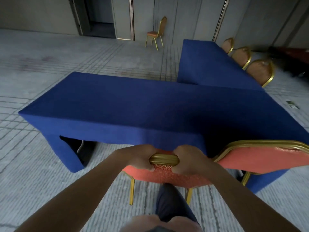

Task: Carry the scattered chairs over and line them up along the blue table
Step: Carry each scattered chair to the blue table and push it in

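Left hand point(142, 157) and right hand point(187, 159) grip chair point(164, 175) top rail; seat hidden under blue table point(117, 104); neighbouring chair point(260, 158) cropped.

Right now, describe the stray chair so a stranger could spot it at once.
Look at the grey back wall, just left of the far blue table. A lone chair stands there on open carpet. Unlike the rest, it has no table beside it.

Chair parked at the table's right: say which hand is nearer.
Right. The right hand grips the held chair just left of the parked chair; the left hand grips it farther left.
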`<state>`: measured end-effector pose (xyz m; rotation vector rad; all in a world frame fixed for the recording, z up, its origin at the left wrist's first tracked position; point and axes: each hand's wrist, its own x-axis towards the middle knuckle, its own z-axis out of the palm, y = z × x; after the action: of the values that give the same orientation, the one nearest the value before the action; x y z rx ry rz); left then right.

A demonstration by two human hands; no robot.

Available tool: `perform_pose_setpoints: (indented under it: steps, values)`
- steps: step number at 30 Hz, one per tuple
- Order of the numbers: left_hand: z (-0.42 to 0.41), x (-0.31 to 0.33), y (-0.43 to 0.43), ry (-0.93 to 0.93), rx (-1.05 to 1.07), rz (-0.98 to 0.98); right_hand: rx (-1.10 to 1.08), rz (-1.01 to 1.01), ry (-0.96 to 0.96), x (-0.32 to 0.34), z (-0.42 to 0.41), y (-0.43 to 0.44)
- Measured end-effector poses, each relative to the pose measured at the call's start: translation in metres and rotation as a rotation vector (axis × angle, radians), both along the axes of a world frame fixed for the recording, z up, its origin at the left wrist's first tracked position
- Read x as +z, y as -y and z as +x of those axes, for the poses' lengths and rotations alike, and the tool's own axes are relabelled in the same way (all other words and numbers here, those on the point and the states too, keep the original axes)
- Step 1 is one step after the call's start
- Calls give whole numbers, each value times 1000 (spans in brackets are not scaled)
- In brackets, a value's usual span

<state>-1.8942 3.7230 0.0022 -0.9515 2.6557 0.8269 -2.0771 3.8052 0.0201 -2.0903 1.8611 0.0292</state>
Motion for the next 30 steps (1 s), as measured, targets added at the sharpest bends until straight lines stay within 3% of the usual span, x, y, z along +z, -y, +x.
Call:
perform_pose_setpoints:
  steps: [11, 30]
  values:
    - [-62, -9, 66, -11, -6, 26, -9, -3, -49, -9, -60, 73]
    - [-107, -46, 116, 9, -6, 23, -56, 26, -25, -48, -104, 116]
